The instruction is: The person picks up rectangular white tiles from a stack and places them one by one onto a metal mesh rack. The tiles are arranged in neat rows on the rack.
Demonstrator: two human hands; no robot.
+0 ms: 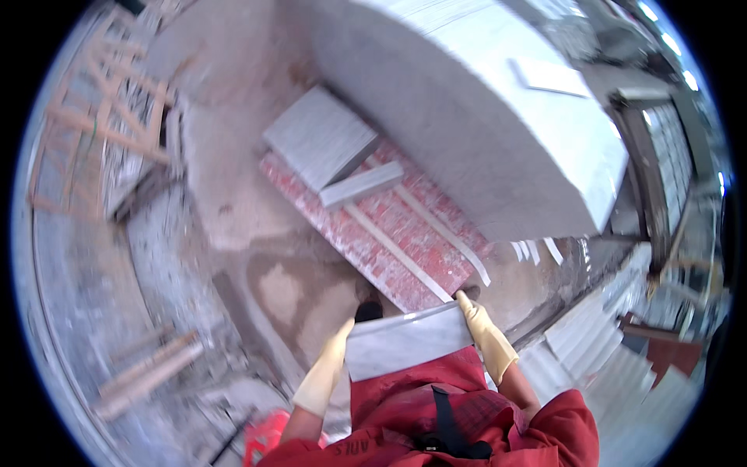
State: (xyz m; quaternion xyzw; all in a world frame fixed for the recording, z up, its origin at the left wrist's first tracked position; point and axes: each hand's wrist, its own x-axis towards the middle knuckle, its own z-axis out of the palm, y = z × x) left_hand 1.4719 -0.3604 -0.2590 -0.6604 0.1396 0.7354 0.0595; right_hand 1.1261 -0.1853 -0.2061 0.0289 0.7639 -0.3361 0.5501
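Holding a pale grey rectangular slab between them, the yellow-gloved left hand and right hand grip its two short ends, close in front of the person's red clothing. The fingers of each hand are closed round the slab's edge, the right thumb at its far right corner; the fingertips underneath are hidden. Beyond the slab lies a worn red board with two pale strips running along it. On the board's far part rest a broad grey slab and, just beside it, a narrow grey slab. A large pale grey block stands to the right of the board, bearing a small white slab. Wooden framing stands well apart at far left, with wooden planks nearer the person.
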